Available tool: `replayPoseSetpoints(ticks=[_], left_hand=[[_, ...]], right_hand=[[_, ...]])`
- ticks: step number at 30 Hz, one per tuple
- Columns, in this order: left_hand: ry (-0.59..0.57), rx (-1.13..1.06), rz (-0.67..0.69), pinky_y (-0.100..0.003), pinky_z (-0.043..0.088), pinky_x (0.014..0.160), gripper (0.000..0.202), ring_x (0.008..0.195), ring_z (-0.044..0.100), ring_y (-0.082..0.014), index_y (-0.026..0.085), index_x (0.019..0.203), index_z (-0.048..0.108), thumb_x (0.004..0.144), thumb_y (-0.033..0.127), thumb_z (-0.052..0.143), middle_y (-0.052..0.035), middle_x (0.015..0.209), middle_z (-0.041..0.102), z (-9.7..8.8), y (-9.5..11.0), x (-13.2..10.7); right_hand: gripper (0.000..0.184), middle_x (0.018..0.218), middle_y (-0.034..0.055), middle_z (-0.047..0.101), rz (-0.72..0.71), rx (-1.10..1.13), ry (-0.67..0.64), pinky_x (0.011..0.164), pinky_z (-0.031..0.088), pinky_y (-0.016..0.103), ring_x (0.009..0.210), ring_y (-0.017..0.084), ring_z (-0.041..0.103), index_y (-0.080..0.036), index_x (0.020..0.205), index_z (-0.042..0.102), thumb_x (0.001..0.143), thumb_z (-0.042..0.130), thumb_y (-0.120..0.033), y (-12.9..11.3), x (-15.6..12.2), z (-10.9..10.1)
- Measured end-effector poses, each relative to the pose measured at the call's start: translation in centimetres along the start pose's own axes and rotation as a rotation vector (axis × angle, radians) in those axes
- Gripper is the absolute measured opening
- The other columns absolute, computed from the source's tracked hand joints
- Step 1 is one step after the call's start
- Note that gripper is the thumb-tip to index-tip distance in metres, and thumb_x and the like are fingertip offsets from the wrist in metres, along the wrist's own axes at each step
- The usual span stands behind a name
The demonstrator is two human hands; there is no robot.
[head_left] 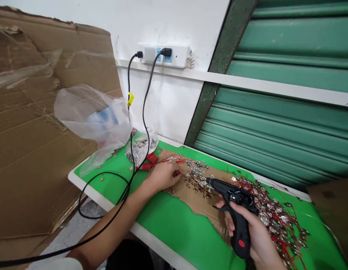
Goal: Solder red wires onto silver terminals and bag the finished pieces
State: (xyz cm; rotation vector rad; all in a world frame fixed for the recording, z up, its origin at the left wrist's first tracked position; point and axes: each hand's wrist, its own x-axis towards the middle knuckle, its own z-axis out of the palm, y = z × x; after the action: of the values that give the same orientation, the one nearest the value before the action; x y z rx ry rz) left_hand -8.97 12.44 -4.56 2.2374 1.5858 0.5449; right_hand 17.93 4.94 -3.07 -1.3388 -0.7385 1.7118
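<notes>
My right hand [247,221] is wrapped round the handle of a black soldering gun [232,195] with a red dot on its grip. Its thin metal tip points left, over a piece of brown cardboard [187,200]. My left hand [165,175] is closed in a pinch at the cardboard's left part, close to the tip; what the fingertips hold is too small to make out. Between the hands lie many tiny dark parts [198,187] and small silvery discs [198,165]. Thin red wires [174,157] lie behind my left hand.
A heap of silvery discs with red wires [275,213] covers the right of the green tabletop [174,221]. Black cables [147,101] hang from a wall socket [165,56] across the left side. Plastic bags [89,112] and a large cardboard box [35,131] stand left; a green shutter [275,123] is behind.
</notes>
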Motion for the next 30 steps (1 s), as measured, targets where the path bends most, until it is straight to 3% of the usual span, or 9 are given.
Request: replayPoseSetpoints(ticks=[11, 20, 30], left_hand=[[0.023, -0.019, -0.016, -0.022, 0.04, 0.062, 0.014, 0.074, 0.064, -0.0139, 0.027, 0.087, 0.073, 0.083, 0.032, 0.06, 0.0018, 0.086, 0.073, -0.1, -0.2, -0.3], [0.01, -0.004, -0.069, -0.023, 0.041, 0.061, 0.018, 0.074, 0.063, -0.0152, 0.021, 0.082, 0.069, 0.083, 0.035, 0.058, -0.0015, 0.084, 0.073, 0.0, 0.4, -0.5], [0.002, -0.026, -0.084, -0.022, 0.037, 0.058, 0.015, 0.07, 0.061, -0.0144, 0.021, 0.081, 0.068, 0.081, 0.032, 0.058, -0.0012, 0.081, 0.072, 0.5, 0.9, -0.5]], right_hand=[[0.038, 0.044, -0.0008, 0.051, 0.103, -0.084, 0.017, 0.038, 0.036, 0.021, 0.037, 0.01, 0.048, -0.015, 0.075, 0.072, 0.071, 0.074, -0.053, 0.3, 0.4, 0.5], [0.04, 0.044, -0.0009, 0.051, 0.146, -0.094, 0.017, 0.037, 0.036, 0.022, 0.037, 0.012, 0.049, -0.016, 0.078, 0.072, 0.068, 0.076, -0.054, 0.6, 0.8, -0.1], [0.037, 0.044, -0.0011, 0.049, 0.136, -0.1, 0.048, 0.038, 0.036, 0.023, 0.037, 0.012, 0.046, -0.015, 0.076, 0.073, 0.069, 0.076, -0.051, 0.1, 0.2, 1.0]])
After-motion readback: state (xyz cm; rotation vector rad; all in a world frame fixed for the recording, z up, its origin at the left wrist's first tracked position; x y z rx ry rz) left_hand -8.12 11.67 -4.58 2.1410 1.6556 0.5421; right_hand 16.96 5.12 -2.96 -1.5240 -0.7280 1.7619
